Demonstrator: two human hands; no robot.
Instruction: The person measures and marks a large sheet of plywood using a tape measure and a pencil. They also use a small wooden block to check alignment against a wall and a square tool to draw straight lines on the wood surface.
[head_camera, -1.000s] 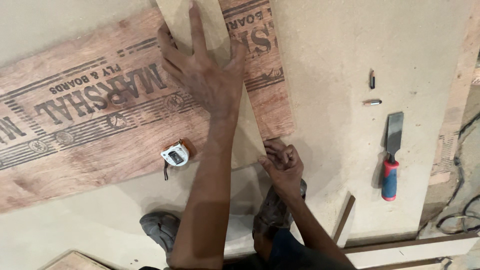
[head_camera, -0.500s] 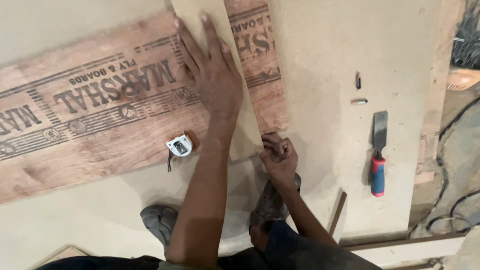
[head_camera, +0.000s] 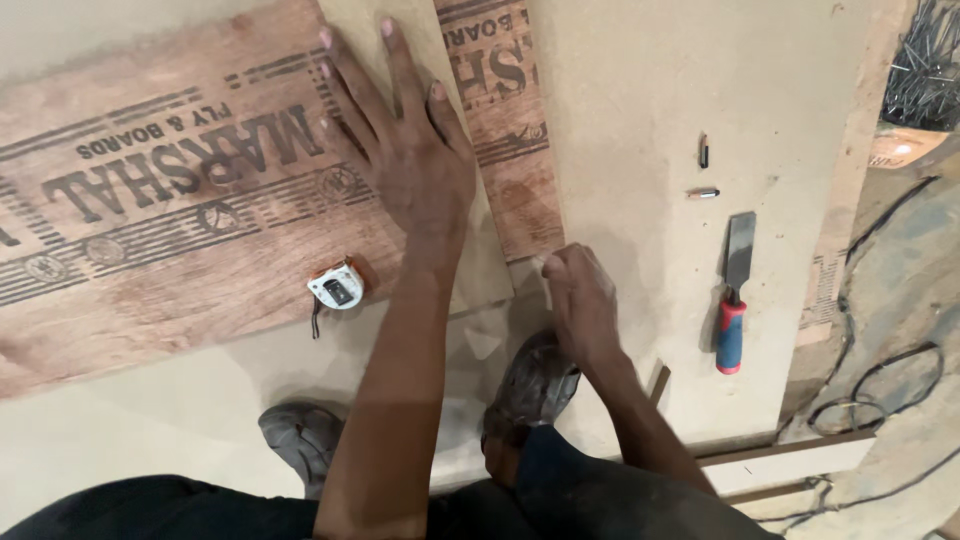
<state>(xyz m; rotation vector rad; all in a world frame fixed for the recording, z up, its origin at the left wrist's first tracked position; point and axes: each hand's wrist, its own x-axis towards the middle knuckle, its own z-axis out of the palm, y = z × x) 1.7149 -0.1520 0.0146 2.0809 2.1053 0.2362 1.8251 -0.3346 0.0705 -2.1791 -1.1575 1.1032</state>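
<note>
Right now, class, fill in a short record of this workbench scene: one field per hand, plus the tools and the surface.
left hand: pressed flat, fingers spread, on the printed plywood board
right hand: closed at the lower end of the narrow plywood strip; what it grips is hidden
tape measure: on the board, near the left wrist
chisel: red and blue handle, lying apart to the right
surface: pale sheet

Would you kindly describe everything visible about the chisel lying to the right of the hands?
The chisel lies flat on the pale board, roughly upright in the picture, blade pointing away from the person. It has a flat, dull grey metal blade, wider at the far end, and a handle that is red near the blade, blue in the middle and red at the butt, apparently plastic. Nothing touches it except the board; the right hand is closed some way to its left.
</note>
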